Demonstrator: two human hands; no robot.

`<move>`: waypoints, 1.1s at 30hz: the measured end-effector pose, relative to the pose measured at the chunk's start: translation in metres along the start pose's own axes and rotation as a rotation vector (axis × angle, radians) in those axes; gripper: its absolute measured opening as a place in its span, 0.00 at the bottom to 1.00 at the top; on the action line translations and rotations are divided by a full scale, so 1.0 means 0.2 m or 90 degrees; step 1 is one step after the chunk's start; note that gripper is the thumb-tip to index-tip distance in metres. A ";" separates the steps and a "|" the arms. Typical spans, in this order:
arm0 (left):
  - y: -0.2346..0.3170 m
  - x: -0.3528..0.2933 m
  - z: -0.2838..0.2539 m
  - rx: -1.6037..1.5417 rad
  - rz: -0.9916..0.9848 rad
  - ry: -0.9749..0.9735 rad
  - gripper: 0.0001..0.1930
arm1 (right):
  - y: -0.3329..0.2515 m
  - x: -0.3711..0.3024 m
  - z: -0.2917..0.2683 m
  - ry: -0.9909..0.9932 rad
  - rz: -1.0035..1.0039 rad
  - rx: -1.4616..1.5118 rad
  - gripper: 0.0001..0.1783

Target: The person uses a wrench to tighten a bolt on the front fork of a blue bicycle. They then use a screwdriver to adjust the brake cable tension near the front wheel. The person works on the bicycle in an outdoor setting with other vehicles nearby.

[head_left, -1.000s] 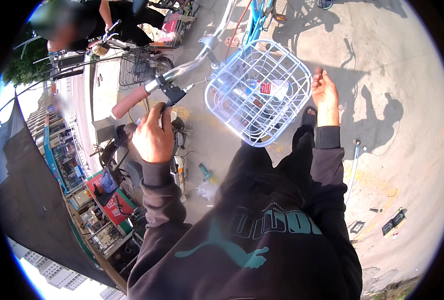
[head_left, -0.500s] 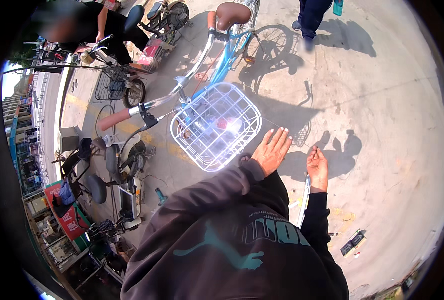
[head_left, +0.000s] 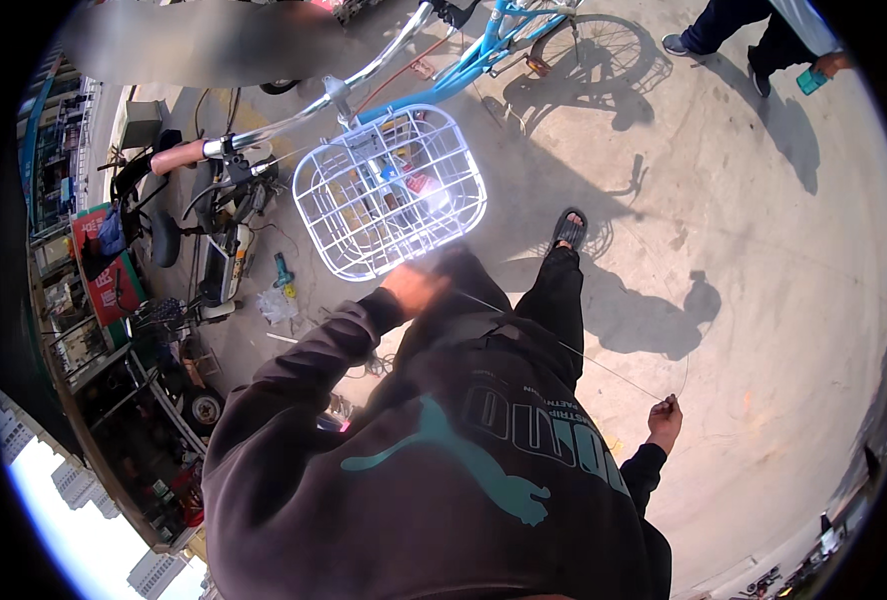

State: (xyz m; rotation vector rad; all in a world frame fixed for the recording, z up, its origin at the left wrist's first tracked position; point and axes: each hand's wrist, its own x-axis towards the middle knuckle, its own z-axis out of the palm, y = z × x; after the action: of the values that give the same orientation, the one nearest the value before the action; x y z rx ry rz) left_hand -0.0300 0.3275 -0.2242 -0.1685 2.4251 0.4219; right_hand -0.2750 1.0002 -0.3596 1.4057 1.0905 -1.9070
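Observation:
A thin wire cable (head_left: 614, 372) runs taut across the front of my dark trousers. My right hand (head_left: 666, 425), low at the right, pinches it between closed fingertips, and a loose end curls up beyond them. My left hand (head_left: 414, 290) is smeared by motion just below the front rim of the white wire basket (head_left: 316, 243); its fingers cannot be made out. The cable leads toward that hand, but whether it is held there is hidden. The basket sits at the front of a blue bicycle (head_left: 434, 92) and has small packages in it.
A brown handlebar grip (head_left: 179, 157) and brake lever stick out to the left. A green tool (head_left: 283, 272) and a plastic bag (head_left: 277, 306) lie on the concrete, near a parked electric scooter (head_left: 229, 262). At the upper right, a person (head_left: 709, 28) walks holding a teal object.
My right hand has moved down and right, drawing the cable out long. My left hand, spread flat before, has moved left to below the basket. The view has shifted, and the walker is farther right.

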 end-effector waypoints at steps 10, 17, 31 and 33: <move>0.22 -0.04 -0.03 -0.070 -0.074 -0.024 0.04 | -1.39 -0.28 -0.47 0.288 -0.281 -0.274 0.08; 0.18 -0.07 -0.13 -0.029 -0.128 -0.063 0.04 | -1.69 -0.68 -0.40 0.624 -0.366 -0.346 0.14; 0.16 -0.09 -0.06 -0.069 -0.156 -0.171 0.06 | -2.14 -0.95 0.41 0.527 -0.637 -0.481 0.27; 0.24 0.00 -0.33 -0.140 -0.126 -0.067 0.05 | -1.88 -0.65 0.82 0.451 -0.528 -0.670 0.27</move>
State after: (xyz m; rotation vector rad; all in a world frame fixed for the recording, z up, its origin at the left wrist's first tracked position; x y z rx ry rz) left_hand -0.0791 0.3493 -0.1640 -0.4664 2.2286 0.5897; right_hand -0.6168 1.0569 -0.1038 0.9982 2.7794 -0.7708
